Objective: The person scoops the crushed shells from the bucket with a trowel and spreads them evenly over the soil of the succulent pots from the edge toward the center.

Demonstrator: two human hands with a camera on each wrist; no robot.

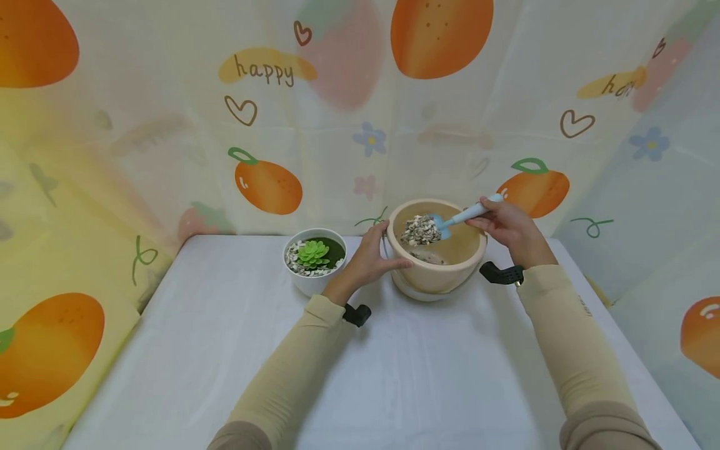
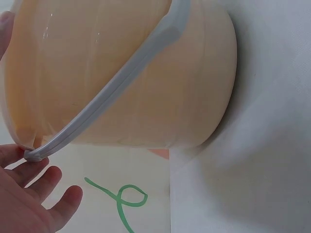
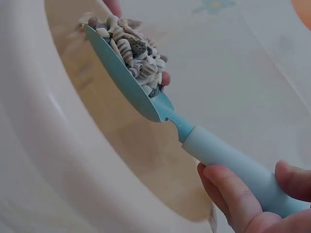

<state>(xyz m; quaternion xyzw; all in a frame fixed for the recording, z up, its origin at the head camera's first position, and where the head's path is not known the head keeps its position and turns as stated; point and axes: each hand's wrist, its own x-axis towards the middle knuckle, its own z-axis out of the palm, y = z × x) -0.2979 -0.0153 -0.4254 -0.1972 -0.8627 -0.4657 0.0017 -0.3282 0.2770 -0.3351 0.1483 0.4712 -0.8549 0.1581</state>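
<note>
White tabletop (image 1: 427, 375): by its far edge, I see the left hand (image 1: 368, 259) clasping the bucket (image 1: 441, 278), the right hand (image 1: 514, 232) gripping a scoop (image 1: 469, 213) of shells (image 1: 420, 230).

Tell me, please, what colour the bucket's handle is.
The handle is grey, clearest in the left wrist view.

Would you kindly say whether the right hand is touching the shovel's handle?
Touching; the right wrist view shows the right hand gripping the shovel handle.

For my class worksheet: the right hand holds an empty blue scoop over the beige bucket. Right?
No: the blue scoop isn't empty; the right wrist view shows it heaped with shells. The right hand holds it over the beige bucket.
</note>
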